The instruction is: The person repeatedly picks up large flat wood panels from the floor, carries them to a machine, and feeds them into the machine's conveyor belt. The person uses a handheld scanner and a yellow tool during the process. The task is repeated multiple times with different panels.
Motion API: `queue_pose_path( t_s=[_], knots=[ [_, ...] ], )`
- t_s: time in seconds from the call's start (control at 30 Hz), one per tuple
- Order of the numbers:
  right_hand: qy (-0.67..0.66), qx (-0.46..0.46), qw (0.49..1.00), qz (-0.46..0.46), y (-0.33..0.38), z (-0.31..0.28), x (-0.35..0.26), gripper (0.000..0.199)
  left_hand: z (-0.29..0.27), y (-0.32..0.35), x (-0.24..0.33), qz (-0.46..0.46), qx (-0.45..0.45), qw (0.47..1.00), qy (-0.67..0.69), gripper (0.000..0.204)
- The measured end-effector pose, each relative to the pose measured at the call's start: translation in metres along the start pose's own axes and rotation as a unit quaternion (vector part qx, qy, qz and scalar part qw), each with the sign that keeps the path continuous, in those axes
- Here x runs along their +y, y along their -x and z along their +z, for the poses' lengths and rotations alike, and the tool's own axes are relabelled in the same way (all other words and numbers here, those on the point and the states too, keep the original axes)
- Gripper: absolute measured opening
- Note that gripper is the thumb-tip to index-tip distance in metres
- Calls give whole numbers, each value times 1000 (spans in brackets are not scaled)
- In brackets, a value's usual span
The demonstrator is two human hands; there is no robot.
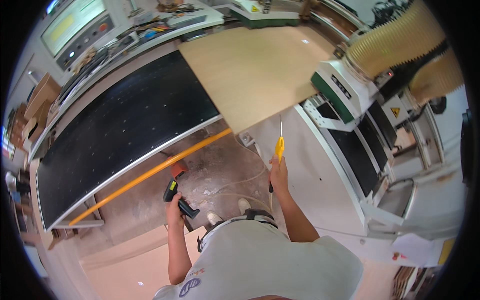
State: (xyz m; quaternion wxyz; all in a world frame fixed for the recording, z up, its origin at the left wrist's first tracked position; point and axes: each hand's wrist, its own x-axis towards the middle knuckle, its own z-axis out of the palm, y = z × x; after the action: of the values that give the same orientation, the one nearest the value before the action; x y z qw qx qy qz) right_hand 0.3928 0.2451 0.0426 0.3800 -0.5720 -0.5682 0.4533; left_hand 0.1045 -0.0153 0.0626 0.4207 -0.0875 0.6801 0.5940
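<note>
My right hand (278, 175) grips a yellow air blow gun (279, 147) whose thin metal nozzle points up toward the near edge of a light plywood sheet (255, 70). A pale hose hangs from the gun and loops over the floor. My left hand (174, 210) holds a black handheld device with a yellow-green patch (176, 197), low in front of my body. The sheet lies on the black perforated machine bed (125, 125), covering its right part.
A yellow bar (150, 173) runs along the bed's front edge. A white and green machine head (345, 90) with a ribbed dust hose (395, 45) stands at right. A control panel with a screen (75, 25) sits at far left. Board pieces (130, 260) lie on the floor.
</note>
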Motion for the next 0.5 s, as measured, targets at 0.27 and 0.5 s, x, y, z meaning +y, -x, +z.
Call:
queue_pose_path(
  t_s=[0.27, 0.5],
  knots=[
    [-84, 52, 994, 49, 22, -23, 25, 37, 73, 30, -18, -17, -154, 972, -174, 30],
    [-174, 218, 955, 101, 31, -75, 10, 36, 94, 38, -29, 13, -193, 962, -191, 28]
  ],
)
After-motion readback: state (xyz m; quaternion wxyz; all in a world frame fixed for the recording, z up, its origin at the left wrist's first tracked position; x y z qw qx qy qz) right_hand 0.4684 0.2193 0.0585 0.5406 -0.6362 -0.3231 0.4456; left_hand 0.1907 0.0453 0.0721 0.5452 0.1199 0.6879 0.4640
